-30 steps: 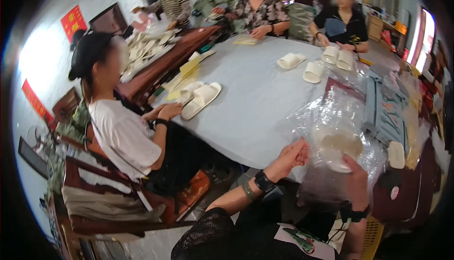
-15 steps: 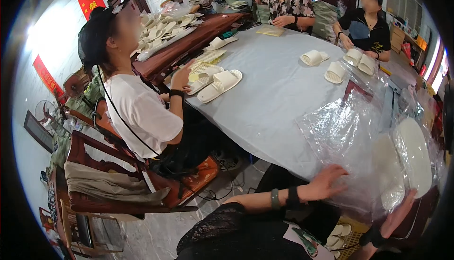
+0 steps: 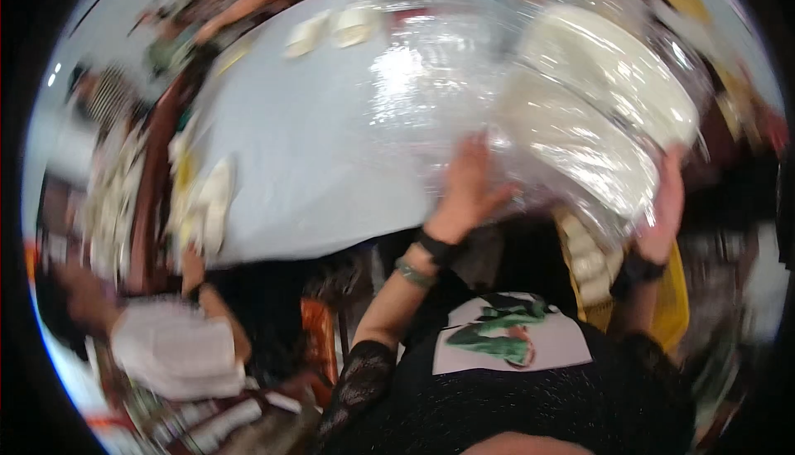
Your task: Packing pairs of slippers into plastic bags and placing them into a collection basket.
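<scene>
A pair of cream slippers (image 3: 593, 95) lies sole side up in a clear plastic bag (image 3: 464, 66) over the table's right side. At the slippers' near end, my right hand (image 3: 662, 207) grips their edge through the film. Left of the pair, my left hand (image 3: 468, 186) lies over the bag's near part, fingers spread and holding nothing. Motion blur hides the fine detail of the fingertips.
A yellow basket (image 3: 675, 289) holding more pale slippers stands below the table's edge. The grey-covered table (image 3: 306, 140) carries loose slippers (image 3: 356, 26) at its far side. A co-worker in a white shirt (image 3: 178, 343) sits at the left; other people are farther back.
My view has swung right and down, blurring the scene. The bagged slippers now appear nearer the middle. My left hand has moved beside them, and my right hand keeps its hold.
</scene>
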`<action>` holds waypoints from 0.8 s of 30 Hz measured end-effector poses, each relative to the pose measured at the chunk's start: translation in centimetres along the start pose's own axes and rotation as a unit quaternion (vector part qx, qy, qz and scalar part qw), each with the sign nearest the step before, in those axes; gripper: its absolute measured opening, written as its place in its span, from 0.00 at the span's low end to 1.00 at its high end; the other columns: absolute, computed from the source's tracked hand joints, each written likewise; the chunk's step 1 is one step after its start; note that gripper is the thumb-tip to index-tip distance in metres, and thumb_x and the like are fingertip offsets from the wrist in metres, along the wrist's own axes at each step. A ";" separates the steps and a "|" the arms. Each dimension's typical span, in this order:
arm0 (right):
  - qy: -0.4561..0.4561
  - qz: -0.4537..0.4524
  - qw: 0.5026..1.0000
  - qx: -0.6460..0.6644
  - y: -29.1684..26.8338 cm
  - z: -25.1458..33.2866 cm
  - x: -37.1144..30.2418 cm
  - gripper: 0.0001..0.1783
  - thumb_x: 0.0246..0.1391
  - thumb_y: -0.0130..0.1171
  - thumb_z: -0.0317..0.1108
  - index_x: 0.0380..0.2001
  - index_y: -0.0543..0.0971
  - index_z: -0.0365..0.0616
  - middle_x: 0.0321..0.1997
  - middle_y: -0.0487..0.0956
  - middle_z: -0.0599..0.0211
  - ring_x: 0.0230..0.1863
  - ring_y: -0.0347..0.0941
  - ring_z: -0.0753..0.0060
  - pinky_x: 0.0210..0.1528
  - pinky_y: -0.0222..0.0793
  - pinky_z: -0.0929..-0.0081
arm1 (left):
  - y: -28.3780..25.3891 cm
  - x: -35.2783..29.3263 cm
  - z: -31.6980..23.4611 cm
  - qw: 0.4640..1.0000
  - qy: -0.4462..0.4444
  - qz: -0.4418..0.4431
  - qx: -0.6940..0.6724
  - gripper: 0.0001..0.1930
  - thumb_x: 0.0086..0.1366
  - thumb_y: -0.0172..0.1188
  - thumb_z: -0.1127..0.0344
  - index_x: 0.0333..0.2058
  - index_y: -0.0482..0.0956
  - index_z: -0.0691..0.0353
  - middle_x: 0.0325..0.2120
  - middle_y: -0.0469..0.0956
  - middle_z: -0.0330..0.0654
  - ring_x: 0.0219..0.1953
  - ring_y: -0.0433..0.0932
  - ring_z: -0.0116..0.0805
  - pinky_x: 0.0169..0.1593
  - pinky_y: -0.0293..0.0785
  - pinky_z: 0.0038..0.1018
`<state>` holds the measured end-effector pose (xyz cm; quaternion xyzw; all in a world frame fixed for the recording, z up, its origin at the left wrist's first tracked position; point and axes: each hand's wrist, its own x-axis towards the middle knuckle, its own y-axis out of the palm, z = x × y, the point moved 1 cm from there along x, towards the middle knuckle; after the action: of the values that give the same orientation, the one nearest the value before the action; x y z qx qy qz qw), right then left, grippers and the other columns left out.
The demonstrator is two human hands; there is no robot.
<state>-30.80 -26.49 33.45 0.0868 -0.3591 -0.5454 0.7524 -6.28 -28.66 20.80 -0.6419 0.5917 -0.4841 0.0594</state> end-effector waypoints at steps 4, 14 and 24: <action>0.101 -0.219 0.963 0.116 -4.3 4.2 -1.0 0.33 0.63 0.41 0.53 0.55 0.67 0.32 0.52 0.74 0.51 0.51 0.74 0.59 0.55 0.69 0.65 | 4.3 -3.0 5.9 0.896 -0.255 0.003 -0.363 0.35 0.53 0.66 0.57 0.56 0.64 0.68 0.55 0.65 0.60 0.58 0.62 0.59 0.61 0.55 0.48; 0.100 -0.507 0.822 -0.239 -21.8 16.3 -21.2 0.24 0.62 0.49 0.47 0.52 0.69 0.40 0.47 0.77 0.61 0.46 0.76 0.70 0.44 0.76 0.72 | 0.2 0.1 0.7 0.973 0.158 0.122 0.114 0.19 0.57 0.64 0.68 0.48 0.75 0.60 0.52 0.70 0.52 0.57 0.65 0.53 0.59 0.63 0.44; 0.240 -0.597 0.667 -0.375 -35.7 15.3 -38.8 0.22 0.63 0.48 0.43 0.50 0.71 0.36 0.46 0.76 0.64 0.44 0.73 0.74 0.47 0.70 0.75 | 1.4 0.4 -4.7 0.995 -0.024 0.073 0.069 0.23 0.60 0.58 0.72 0.54 0.67 0.70 0.57 0.65 0.57 0.57 0.65 0.53 0.60 0.59 0.38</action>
<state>-73.32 -2.15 8.57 0.1209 0.1971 -0.9271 0.2949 -10.61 -27.06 22.57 -0.6027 0.6004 -0.5030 0.1528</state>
